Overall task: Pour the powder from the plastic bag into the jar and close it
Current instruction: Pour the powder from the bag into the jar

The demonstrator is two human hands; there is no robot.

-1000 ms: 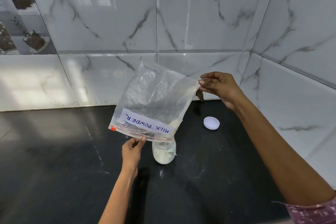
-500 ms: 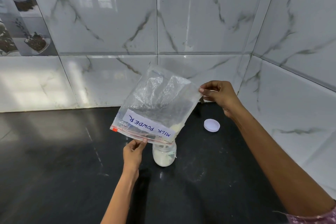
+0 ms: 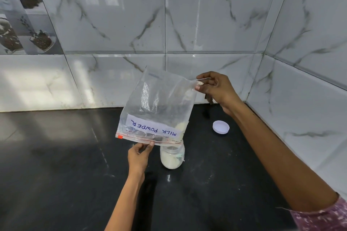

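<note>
A clear zip bag (image 3: 159, 107) labelled MILK POWDER hangs upside down over an open glass jar (image 3: 172, 157). The bag's mouth corner sits right above the jar's opening, with a little pale powder left in that corner. The jar stands on the black counter (image 3: 56, 165) and is partly filled with white powder. My left hand (image 3: 139, 154) pinches the bag's zip edge from below. My right hand (image 3: 216, 88) pinches the bag's raised bottom corner. The jar's white lid (image 3: 221, 127) lies flat on the counter to the right of the jar.
Marble-look tiled walls close the counter at the back and on the right (image 3: 300, 118), forming a corner behind the lid. A small dark scrap (image 3: 209, 99) sits at the wall's base near my right hand.
The bag's raised corner and my right hand have dropped lower and shifted slightly. Less powder shows in the bag's lower corner. My left hand keeps its grip on the zip edge.
</note>
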